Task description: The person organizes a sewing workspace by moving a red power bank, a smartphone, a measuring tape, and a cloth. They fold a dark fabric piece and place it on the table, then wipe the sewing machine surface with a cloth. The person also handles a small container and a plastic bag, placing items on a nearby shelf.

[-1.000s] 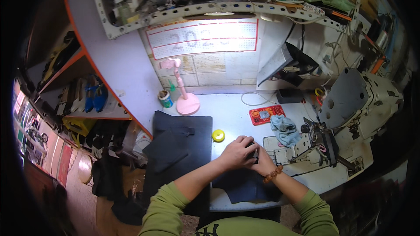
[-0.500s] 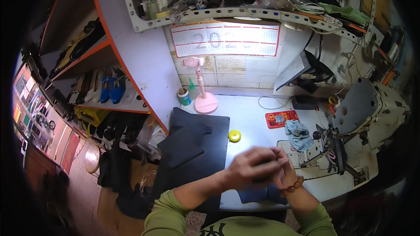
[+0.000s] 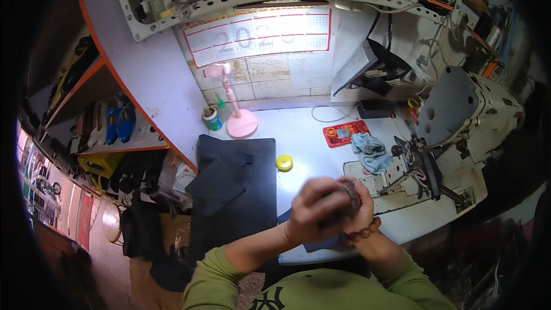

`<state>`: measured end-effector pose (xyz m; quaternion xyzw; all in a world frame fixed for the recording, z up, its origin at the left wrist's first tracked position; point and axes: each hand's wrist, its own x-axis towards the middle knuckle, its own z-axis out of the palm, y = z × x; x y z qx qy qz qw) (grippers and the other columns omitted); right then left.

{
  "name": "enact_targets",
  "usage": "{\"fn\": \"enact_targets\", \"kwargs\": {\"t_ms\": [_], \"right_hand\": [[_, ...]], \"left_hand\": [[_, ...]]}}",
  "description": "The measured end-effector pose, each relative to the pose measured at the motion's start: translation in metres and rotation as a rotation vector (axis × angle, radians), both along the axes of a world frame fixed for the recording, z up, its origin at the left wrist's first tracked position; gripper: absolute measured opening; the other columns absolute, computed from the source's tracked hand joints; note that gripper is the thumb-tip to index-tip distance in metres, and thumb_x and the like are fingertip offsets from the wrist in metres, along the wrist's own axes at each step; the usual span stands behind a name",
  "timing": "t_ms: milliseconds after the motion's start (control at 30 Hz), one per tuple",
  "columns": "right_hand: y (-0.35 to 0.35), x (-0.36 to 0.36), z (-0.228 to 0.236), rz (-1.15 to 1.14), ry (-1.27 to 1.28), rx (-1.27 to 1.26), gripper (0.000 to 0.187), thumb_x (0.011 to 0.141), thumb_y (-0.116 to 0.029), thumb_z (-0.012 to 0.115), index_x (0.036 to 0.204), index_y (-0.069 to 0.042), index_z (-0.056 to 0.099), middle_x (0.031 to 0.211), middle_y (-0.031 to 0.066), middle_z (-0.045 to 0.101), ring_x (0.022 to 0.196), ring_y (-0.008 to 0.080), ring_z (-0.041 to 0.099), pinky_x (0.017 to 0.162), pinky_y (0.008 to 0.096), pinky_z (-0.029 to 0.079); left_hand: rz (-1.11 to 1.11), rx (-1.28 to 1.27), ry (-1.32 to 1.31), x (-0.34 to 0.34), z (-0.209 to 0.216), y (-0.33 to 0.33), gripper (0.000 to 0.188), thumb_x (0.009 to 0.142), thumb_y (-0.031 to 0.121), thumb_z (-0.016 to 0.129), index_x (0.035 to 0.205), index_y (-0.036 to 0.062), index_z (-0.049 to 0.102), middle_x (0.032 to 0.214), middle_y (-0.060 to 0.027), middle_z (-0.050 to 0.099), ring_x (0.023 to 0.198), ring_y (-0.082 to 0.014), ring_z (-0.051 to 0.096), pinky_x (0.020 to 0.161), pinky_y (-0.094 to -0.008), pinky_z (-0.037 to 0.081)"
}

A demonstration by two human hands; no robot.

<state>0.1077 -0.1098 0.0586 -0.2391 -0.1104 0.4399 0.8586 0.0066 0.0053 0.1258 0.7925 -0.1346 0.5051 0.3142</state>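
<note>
My two hands are together over the near part of the white table. My right hand (image 3: 363, 206), with a beaded bracelet at the wrist, is closed round a dark, mottled, rounded object (image 3: 350, 194) whose kind I cannot make out. My left hand (image 3: 315, 206) is smeared by motion, its fingers curled against the near side of that object; what they grip is hidden. Below the hands lies a dark blue piece of material (image 3: 322, 245), partly covered by my wrists. A yellow round case (image 3: 284, 163) sits beyond my left hand.
Black sheets (image 3: 221, 186) lie on a dark mat (image 3: 261, 195) at left. A pink stand (image 3: 242, 124) and a small tub (image 3: 212, 119) stand behind. To the right are a light blue cloth (image 3: 372, 152), a red package (image 3: 338, 134) and a sewing machine (image 3: 459, 115). Shoe shelves (image 3: 138, 140) border the left.
The view has shifted, so the table things appear farther left and higher. My hands have turned, and the dark rounded object shows more between them. My left fingers now appear more blurred.
</note>
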Motion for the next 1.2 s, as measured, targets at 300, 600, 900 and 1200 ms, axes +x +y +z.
{"fn": "enact_targets", "kwargs": {"t_ms": [300,600,900,1200], "right_hand": [[0.001,0.018,-0.033,0.0,-1.214,-0.466,0.087,0.07,-0.024,0.087,0.138,-0.006,0.036,0.126,0.0154,0.056,0.116,0.0319,0.057,0.096,0.0406,0.048],[0.018,0.04,-0.062,-0.631,-1.81,-0.298,0.092,0.062,-0.004,0.085,0.137,-0.005,0.033,0.13,0.0233,0.052,0.118,0.0426,0.054,0.098,0.0466,0.048],[0.025,0.049,-0.086,-0.363,-1.633,-0.68,0.093,0.065,-0.013,0.088,0.139,-0.007,0.033,0.131,0.0195,0.053,0.119,0.0361,0.056,0.098,0.0418,0.048],[0.036,0.054,-0.104,-0.228,-1.299,-0.787,0.098,0.069,-0.026,0.087,0.145,-0.008,0.027,0.125,0.0184,0.06,0.113,0.0373,0.06,0.095,0.0436,0.049]], "left_hand": [[-0.238,-1.865,0.208,0.057,-0.069,0.06,0.053,0.097,0.058,0.048,0.115,0.008,0.056,0.102,-0.0138,0.061,0.095,-0.0265,0.06,0.084,-0.0427,0.052],[-0.271,-2.17,0.441,0.106,-0.147,0.112,0.086,0.096,0.065,0.04,0.143,-0.0048,0.024,0.142,-0.0309,0.035,0.133,-0.0455,0.036,0.113,-0.0561,0.029],[0.086,-1.433,0.661,0.035,-0.111,0.151,0.036,0.096,0.03,0.061,0.123,0.0061,0.055,0.116,-0.007,0.059,0.103,-0.0157,0.055,0.088,-0.0351,0.046],[1.107,-0.334,0.453,-0.032,-0.053,0.328,0.049,0.08,0.015,0.072,0.123,0.0005,0.053,0.118,-0.0201,0.056,0.106,-0.0345,0.058,0.09,-0.0423,0.049]]}}
